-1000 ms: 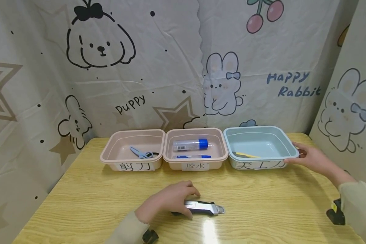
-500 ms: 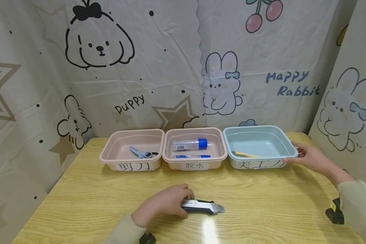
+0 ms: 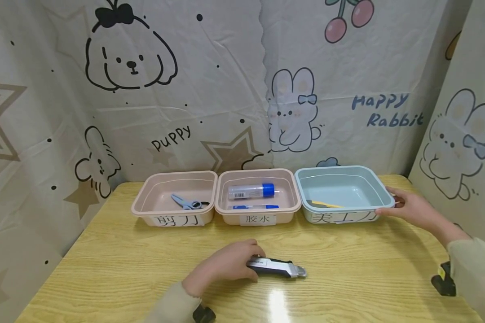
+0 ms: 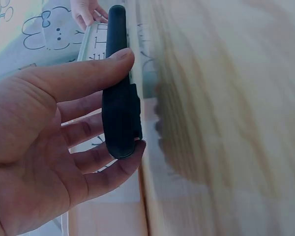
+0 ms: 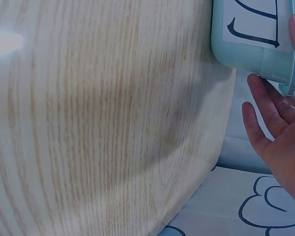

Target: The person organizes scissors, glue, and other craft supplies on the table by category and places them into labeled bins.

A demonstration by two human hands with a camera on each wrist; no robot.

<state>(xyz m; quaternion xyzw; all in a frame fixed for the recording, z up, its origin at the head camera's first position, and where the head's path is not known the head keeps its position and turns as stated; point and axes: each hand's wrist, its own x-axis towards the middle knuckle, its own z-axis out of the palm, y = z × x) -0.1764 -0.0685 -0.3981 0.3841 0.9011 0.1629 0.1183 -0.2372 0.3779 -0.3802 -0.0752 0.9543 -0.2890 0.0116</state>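
Observation:
My left hand (image 3: 228, 262) grips a silver and black utility knife (image 3: 280, 267) by its rear end, with the metal tip pointing right. In the left wrist view, the thumb and fingers lie round the knife's dark handle (image 4: 117, 98), close above the table. At the far right, my right hand (image 3: 416, 211) holds the right end of a light blue bin (image 3: 347, 209), its thumb at the front corner and fingers along the side. A yellow utility knife (image 3: 325, 204) lies inside that bin. The right wrist view shows the fingertips (image 5: 255, 81) at the bin's end.
Left of the blue bin stand two pink bins in the same row. The middle one (image 3: 258, 211) holds a blue-capped glue bottle (image 3: 250, 191) and a blue glue pen (image 3: 255, 207). Light blue scissors (image 3: 186, 202) lie in the left bin (image 3: 145, 202). A printed curtain (image 3: 226, 89) hangs behind.
My left hand first hovers over the utility knife's rear end, then closes on it. The knife has since shifted slightly right and up. My right hand stays at the blue bin.

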